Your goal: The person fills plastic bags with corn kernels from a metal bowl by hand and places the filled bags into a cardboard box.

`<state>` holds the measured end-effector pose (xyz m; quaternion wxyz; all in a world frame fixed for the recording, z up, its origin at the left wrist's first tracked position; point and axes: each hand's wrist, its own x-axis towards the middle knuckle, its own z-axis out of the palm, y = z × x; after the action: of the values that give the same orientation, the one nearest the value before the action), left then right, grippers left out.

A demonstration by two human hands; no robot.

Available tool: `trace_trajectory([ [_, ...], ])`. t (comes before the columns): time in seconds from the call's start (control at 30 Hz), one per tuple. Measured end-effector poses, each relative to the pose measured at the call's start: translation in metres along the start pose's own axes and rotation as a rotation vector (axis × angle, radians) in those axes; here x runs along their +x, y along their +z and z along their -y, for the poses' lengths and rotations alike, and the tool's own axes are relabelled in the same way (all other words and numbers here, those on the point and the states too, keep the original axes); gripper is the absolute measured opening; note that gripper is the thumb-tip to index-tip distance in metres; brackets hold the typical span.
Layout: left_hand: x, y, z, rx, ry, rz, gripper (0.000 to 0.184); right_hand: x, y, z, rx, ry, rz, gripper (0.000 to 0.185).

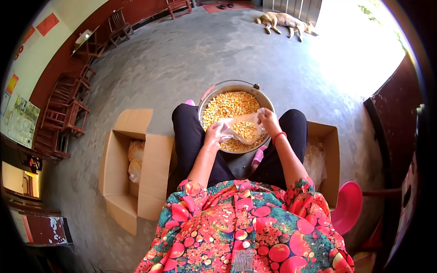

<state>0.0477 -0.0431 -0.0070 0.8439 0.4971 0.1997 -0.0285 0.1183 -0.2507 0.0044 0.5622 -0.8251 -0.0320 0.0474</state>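
A clear plastic bag (243,123) is stretched between my hands, over a metal bucket (268,103) with a wire handle. Yellow corn kernels (232,103) fill much of the bucket and show through the thin plastic. My left hand (214,133) pinches the bag's left side near the rim. On the other side, my right hand (269,122), below a red bracelet, grips the bag's right edge. Whether the bag has anything in it, I cannot tell. The bucket stands on the floor between my knees.
At my left is an open cardboard box (154,175) holding filled bags (135,161). Another box (331,150) with clear plastic bags (315,164) stands at my right, beside a pink basin (348,207). A dog (286,22) lies far ahead; wooden chairs (59,109) line the left wall.
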Motion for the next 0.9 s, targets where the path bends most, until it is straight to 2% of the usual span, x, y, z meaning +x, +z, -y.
trace_trajectory([
  [0.03, 0.004, -0.001, -0.008, 0.009, 0.002, 0.020, 0.011, 0.007, -0.001, 0.009, 0.085, -0.022, -0.004, 0.021],
  [0.17, 0.010, 0.017, -0.049, -0.012, 0.120, -0.080, 0.011, 0.037, 0.004, 0.043, 0.053, -0.092, -0.075, 0.021],
  [0.23, 0.003, 0.017, -0.078, 0.033, 0.209, 0.069, 0.020, 0.048, 0.011, 0.066, 0.085, -0.134, -0.093, 0.021],
  [0.3, 0.000, 0.022, -0.091, 0.009, 0.306, 0.089, 0.022, 0.063, 0.022, 0.077, 0.119, -0.179, -0.111, 0.021],
  [0.37, 0.005, 0.014, -0.089, 0.084, 0.312, -0.010, 0.018, 0.075, 0.032, 0.080, 0.180, -0.107, -0.044, 0.019],
  [0.4, 0.008, 0.010, -0.082, 0.085, 0.312, -0.010, 0.018, 0.072, 0.031, 0.087, 0.095, -0.023, 0.017, 0.016],
  [0.47, 0.012, 0.003, -0.063, 0.173, 0.231, -0.145, 0.011, 0.072, 0.032, 0.081, 0.113, -0.022, 0.027, 0.016],
  [0.6, 0.014, -0.004, -0.042, 0.290, 0.186, -0.096, 0.014, 0.064, 0.026, 0.060, 0.190, -0.023, 0.051, 0.015],
  [0.67, 0.033, -0.013, -0.027, 0.250, 0.312, -0.076, 0.025, 0.064, 0.018, 0.047, 0.291, -0.036, 0.058, 0.013],
  [0.7, 0.026, -0.008, -0.032, 0.248, 0.309, -0.079, 0.025, 0.062, 0.013, 0.045, 0.289, -0.033, 0.062, 0.013],
  [0.77, 0.003, 0.010, -0.050, 0.294, 0.250, -0.058, 0.043, 0.056, 0.006, 0.044, 0.455, 0.019, 0.038, 0.015],
  [0.8, 0.011, 0.004, -0.041, 0.313, 0.322, -0.002, 0.035, 0.058, 0.006, 0.038, 0.468, 0.010, 0.023, 0.015],
  [0.83, 0.023, -0.006, -0.029, 0.313, 0.321, -0.004, 0.035, 0.057, 0.004, 0.036, 0.468, 0.012, 0.025, 0.015],
  [0.9, 0.033, -0.012, -0.020, 0.483, 0.385, 0.133, 0.024, 0.055, 0.001, 0.033, 0.496, 0.024, 0.079, 0.017],
])
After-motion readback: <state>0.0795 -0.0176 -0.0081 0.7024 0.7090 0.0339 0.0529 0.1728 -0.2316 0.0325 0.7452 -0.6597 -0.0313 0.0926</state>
